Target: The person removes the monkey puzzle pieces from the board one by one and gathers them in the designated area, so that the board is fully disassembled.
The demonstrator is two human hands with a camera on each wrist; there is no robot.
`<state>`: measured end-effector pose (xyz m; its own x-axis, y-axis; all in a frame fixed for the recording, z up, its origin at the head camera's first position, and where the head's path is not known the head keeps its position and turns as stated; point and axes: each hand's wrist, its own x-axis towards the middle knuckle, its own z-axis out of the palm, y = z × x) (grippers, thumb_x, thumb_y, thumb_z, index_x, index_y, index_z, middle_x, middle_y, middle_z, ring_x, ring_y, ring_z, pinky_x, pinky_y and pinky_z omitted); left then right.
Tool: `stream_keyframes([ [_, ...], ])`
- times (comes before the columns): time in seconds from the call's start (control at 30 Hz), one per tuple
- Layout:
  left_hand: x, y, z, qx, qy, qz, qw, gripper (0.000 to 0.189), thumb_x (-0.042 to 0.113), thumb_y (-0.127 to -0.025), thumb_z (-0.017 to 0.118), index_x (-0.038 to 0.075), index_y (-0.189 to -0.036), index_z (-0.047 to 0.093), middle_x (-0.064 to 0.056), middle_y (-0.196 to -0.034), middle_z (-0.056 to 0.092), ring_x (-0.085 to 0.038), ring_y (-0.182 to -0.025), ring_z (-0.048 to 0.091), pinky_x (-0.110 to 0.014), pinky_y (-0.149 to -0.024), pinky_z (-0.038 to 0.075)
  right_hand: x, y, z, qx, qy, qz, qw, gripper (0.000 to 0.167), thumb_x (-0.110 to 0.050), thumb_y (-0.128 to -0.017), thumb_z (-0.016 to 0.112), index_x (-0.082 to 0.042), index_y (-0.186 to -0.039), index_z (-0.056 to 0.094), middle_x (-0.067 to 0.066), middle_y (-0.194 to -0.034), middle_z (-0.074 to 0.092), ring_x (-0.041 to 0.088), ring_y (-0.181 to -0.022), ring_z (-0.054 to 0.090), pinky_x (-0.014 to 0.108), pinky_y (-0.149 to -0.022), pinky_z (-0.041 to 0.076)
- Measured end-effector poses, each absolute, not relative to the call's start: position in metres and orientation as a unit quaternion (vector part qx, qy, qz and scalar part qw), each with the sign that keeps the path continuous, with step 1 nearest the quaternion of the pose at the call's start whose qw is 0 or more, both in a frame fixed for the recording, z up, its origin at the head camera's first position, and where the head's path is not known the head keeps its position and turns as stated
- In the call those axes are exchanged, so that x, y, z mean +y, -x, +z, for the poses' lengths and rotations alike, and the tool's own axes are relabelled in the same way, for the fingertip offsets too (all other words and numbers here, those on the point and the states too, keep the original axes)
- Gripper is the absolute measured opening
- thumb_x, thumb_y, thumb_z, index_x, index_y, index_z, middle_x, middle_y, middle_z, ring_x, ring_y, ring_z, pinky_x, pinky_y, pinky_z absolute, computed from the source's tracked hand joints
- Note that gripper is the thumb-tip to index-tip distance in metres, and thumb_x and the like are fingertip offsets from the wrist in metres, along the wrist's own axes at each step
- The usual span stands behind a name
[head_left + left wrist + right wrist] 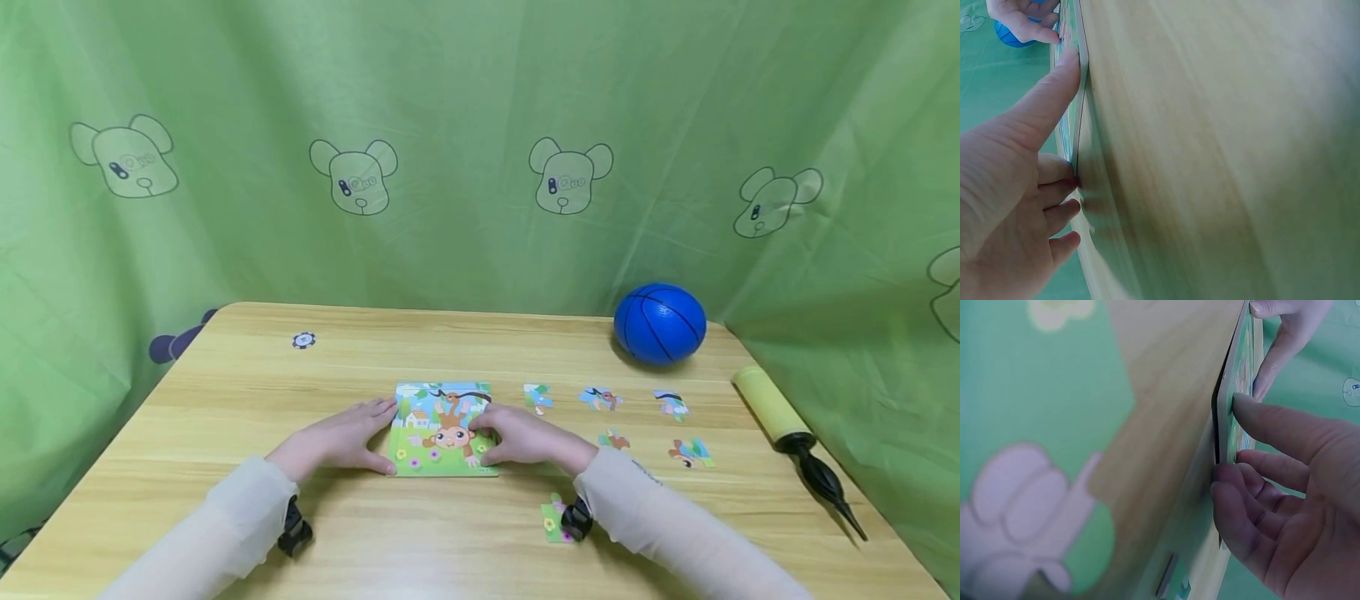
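A square jigsaw puzzle board (431,457) with a cartoon monkey and flowers lies between both hands. The left hand (348,436) rests along the board's left side, its thumb on the near left corner and its fingers loose at the edge. At the right side, the right hand (517,435) grips the board, thumb and index finger on its face. In the right wrist view, other curled fingers (1235,512) sit against the board's edge, over a dark gap beneath it. A flowered puzzle piece (552,523) lies near the right wrist, partly covered by the wrist camera.
Several loose puzzle pieces (600,398) lie right of the board, one partly behind the right forearm. A blue ball (660,325) sits at the back right. A yellow hand pump (772,407) lies along the right edge, and a round chip (303,340) lies at the back left.
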<state>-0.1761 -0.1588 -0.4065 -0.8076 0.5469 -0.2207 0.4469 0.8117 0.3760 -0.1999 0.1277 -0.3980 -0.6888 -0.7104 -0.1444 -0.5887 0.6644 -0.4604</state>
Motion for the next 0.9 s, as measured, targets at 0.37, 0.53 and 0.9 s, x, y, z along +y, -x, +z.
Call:
stream_keyframes([
  [0.37, -0.158, 0.176, -0.406, 0.936, -0.271, 0.158, 0.159, 0.096, 0.053, -0.076, 0.066, -0.003, -0.143, 0.024, -0.018, -0.149, 0.017, -0.036, -0.135, 0.014, -0.046, -0.110, 0.013, 0.128, 0.198, -0.397, 0.897, 0.351, -0.221, 0.153, 0.038, -0.012, -0.077, 0.075, -0.009, -0.110, 0.056, 0.002, -0.092, 0.053, 0.018, -0.078, 0.048, 0.031, -0.066, 0.044],
  [0.53, -0.158, 0.175, -0.405, 0.936, -0.271, 0.160, 0.158, 0.096, 0.053, -0.076, 0.066, -0.003, -0.143, 0.024, -0.018, -0.149, 0.017, -0.036, -0.135, 0.015, -0.046, -0.110, 0.013, 0.133, 0.199, -0.392, 0.874, 0.358, -0.281, 0.168, 0.033, -0.003, -0.079, 0.069, -0.010, -0.108, 0.056, 0.005, -0.085, 0.053, 0.019, -0.069, 0.049, 0.028, -0.057, 0.043],
  [0.9, -0.158, 0.176, -0.405, 0.936, -0.272, 0.159, 0.156, 0.096, 0.053, -0.076, 0.065, -0.002, -0.143, 0.024, -0.018, -0.150, 0.016, -0.036, -0.135, 0.014, -0.046, -0.110, 0.013, 0.140, 0.201, -0.395, 0.851, 0.326, -0.374, 0.172, 0.023, 0.001, -0.091, 0.052, -0.012, -0.107, 0.061, 0.008, -0.078, 0.058, 0.016, -0.052, 0.047, 0.026, -0.044, 0.045],
])
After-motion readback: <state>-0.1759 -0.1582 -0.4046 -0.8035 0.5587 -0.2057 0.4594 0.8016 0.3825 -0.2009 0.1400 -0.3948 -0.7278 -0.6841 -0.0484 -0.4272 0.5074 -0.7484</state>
